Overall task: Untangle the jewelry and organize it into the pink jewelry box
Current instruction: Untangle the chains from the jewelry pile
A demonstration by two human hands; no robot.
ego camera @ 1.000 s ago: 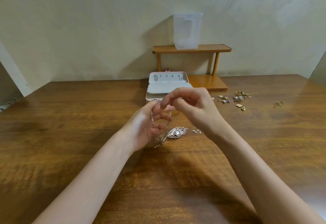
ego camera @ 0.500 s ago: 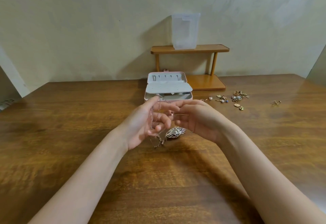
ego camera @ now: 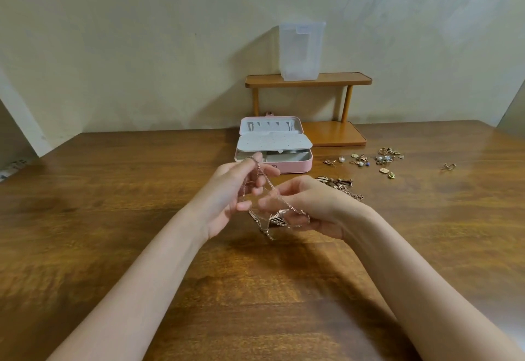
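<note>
While both hands held it above the surface (ego camera: 113, 218), the chain (ego camera: 272, 190) ran slantwise from the left hand (ego camera: 235, 190), pinching its upper end, down to the right hand (ego camera: 309, 207), gripping the lower end; the pink jewelry box (ego camera: 284, 166) stood open just beyond.

A thin rose-gold chain (ego camera: 267, 187) with a leaf pendant (ego camera: 277, 217) hangs tangled between both hands above the desk. At twelve o'clock sits the pink jewelry box (ego camera: 289, 166), lid open. Loose earrings and charms (ego camera: 369, 158) lie scattered at two o'clock.
</note>
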